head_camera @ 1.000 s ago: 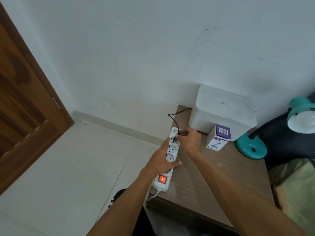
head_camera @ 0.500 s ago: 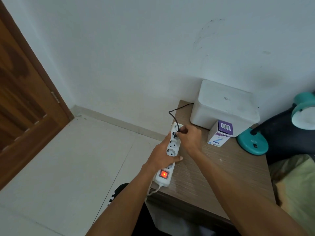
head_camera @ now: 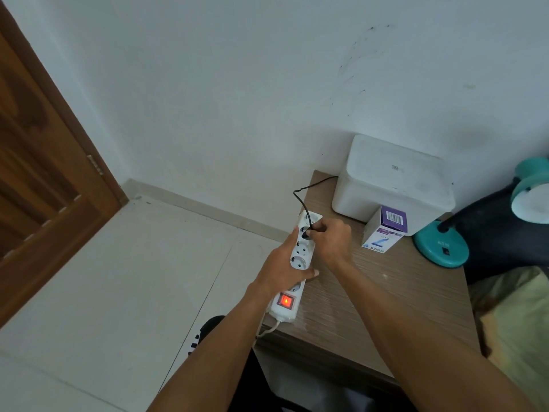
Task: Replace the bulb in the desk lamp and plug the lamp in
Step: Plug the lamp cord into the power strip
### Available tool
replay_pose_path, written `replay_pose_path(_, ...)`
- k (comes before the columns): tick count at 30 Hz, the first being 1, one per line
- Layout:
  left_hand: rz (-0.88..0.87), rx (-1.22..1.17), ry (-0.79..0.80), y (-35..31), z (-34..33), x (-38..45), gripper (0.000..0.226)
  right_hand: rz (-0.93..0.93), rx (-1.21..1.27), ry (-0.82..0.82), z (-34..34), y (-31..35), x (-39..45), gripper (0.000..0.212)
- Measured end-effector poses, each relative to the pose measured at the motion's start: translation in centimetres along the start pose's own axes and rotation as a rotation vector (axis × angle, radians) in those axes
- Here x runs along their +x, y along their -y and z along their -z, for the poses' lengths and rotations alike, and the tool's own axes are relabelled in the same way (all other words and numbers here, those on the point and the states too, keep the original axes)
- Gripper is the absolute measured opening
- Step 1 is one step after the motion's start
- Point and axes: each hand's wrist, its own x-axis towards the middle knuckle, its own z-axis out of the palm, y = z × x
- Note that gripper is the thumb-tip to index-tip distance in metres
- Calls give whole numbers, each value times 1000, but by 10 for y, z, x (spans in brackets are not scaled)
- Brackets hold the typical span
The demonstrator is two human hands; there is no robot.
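Observation:
A white power strip with a lit red switch lies along the left edge of the wooden table. My left hand grips the strip around its middle. My right hand pinches the lamp's black plug at a socket near the strip's far end. Its black cord loops up and back behind the white box. The teal desk lamp has its base at the table's right rear, and its shade with a white bulb shows at the right edge.
A white lidded box stands at the back of the table against the wall. A purple and white bulb carton stands in front of it. A wooden door is at the left, tiled floor below, and bedding at the right.
Both hands stay on the strip and plug with hardly any shift. The view has tilted slightly, so the table sits a little lower and further right in the frame.

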Motion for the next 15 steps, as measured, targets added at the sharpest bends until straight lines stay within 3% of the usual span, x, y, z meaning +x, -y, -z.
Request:
replay_pose_path(5, -1, 9, -2, 0, 0, 0, 115, 44, -98, 21, -4, -2, 0, 2)
replay_pose_path(12, 56, 71, -20, -8, 0, -4, 114, -31, -28, 122, 9, 3, 2, 3)
replay_pose_path(15, 53, 96, -68, -17, 2, -10, 114, 15, -27, 146, 20, -14, -13, 15)
